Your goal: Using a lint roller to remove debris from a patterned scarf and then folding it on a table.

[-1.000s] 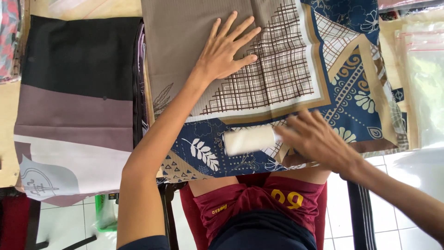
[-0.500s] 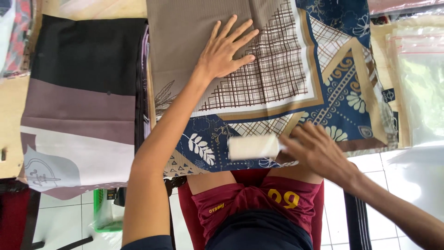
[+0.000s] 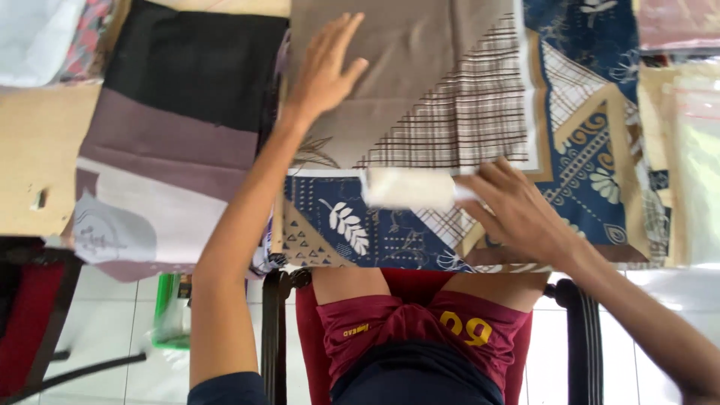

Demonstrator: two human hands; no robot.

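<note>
A: Report the layout, largest item first.

B: The bench (image 3: 30, 150) carries several cloths. The patterned cloth (image 3: 450, 112), taupe with a brown grid panel and blue ornamented borders, covers the centre out to 3 o'clock. At 9 o'clock lies a second cloth (image 3: 180, 127), banded black, mauve and white. At 3 o'clock, at the frame edge, lie clear plastic bags (image 3: 694, 157).

A: State of the hands?

B: The left hand (image 3: 324, 69) lies flat at 12 o'clock, fingers spread wide, palm pressed on the taupe area; it holds nothing. The right hand (image 3: 517, 214) sits at 4 o'clock from centre, fingers closed on the handle end of a white roller (image 3: 409, 187). The roller head rests on the patterned cloth at the boundary between the taupe and blue sections, just left of that hand. The roller appears blurred.

A: Handling properties?

B: Judged from the view: the patterned cloth is soft, thin and light, and likely to slide or wrinkle unless pinned flat with an open palm. The roller looks light and rigid; hold it by the handle, not the drum, whose surface probably clings to cloth.
</note>
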